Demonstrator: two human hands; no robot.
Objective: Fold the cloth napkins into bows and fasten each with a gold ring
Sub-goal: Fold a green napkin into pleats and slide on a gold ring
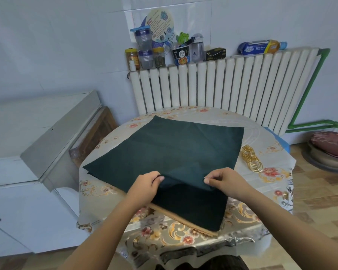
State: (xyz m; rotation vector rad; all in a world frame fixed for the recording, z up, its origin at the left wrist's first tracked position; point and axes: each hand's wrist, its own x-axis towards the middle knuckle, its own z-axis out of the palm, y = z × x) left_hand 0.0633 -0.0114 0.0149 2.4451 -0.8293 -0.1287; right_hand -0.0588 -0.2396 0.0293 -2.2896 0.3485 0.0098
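A dark green cloth napkin (pixel 176 149) lies spread on the round table with a floral cover (pixel 98 190). Its near part is lifted into a fold. My left hand (pixel 144 185) pinches that lifted fold at its left, and my right hand (pixel 224 182) pinches it at its right. Below the fold lies more dark green cloth (pixel 193 209), and a tan cloth edge (pixel 183 223) shows from under it. A pile of gold rings (pixel 251 158) rests on the table to the right of the napkin.
A white radiator (pixel 222 84) stands behind the table, with jars, bottles and packets on top. A white cabinet (pixel 27 152) is at the left. A low stool with a red cushion (pixel 328 149) stands on the wooden floor at the right.
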